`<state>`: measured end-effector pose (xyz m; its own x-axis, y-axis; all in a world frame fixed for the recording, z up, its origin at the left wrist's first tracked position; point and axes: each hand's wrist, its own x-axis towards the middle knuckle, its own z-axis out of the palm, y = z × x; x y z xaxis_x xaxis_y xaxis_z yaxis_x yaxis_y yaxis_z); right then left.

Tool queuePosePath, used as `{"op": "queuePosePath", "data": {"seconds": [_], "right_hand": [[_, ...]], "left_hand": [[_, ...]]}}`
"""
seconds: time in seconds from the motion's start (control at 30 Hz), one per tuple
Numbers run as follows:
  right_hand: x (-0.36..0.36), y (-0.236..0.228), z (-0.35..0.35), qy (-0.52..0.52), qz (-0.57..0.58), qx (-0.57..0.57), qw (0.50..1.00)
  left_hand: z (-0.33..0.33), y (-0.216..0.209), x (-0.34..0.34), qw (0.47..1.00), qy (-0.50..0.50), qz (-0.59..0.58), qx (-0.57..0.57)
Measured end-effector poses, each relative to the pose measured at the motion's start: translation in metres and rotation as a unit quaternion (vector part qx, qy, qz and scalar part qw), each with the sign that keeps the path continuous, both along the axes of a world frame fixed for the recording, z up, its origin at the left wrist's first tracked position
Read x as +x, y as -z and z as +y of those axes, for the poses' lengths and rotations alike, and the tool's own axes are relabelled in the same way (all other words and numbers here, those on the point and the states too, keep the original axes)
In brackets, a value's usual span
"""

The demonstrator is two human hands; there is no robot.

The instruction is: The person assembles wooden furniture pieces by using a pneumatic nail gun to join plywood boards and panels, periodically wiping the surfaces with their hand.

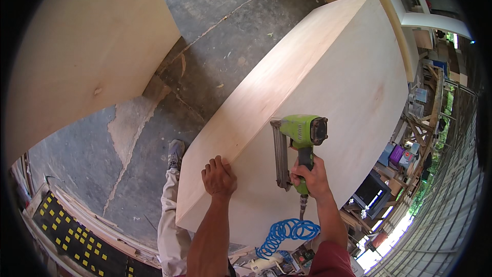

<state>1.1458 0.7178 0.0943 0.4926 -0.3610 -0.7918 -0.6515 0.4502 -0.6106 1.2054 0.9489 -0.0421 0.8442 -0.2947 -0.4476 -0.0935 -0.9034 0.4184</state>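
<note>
In my right hand (313,177) is a green and black pneumatic nail gun (300,131), gripped round its handle. The gun's nose rests at or just over the upper long edge of a large pale plywood box (348,87); whether it touches, I cannot tell. A coiled blue air hose (292,233) hangs from the base of the handle. My left hand (219,176) lies on the same edge, nearer to me, with its fingers bent over onto the narrow side. Its palm side is hidden, and no tool shows in it.
Another large wooden panel (92,56) stands at the left, above a cracked concrete floor (220,46). Cluttered shelves with a dark screen (371,193) line the right. A black board with yellow squares (77,238) lies at lower left. My shoe (176,154) is beside the box.
</note>
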Motion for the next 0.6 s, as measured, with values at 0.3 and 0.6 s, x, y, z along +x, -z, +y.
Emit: {"op": "queuePosePath", "data": {"seconds": [0.3,0.6], "right_hand": [[0.001,-0.001,0.000,-0.027,0.036,-0.015,0.999],[0.004,-0.014,0.028,0.012,0.043,0.009,0.999]], "left_hand": [[-0.001,-0.002,0.000,1.000,-0.001,0.001,0.001],[-0.003,-0.001,0.001,1.000,-0.009,-0.004,-0.011]]}}
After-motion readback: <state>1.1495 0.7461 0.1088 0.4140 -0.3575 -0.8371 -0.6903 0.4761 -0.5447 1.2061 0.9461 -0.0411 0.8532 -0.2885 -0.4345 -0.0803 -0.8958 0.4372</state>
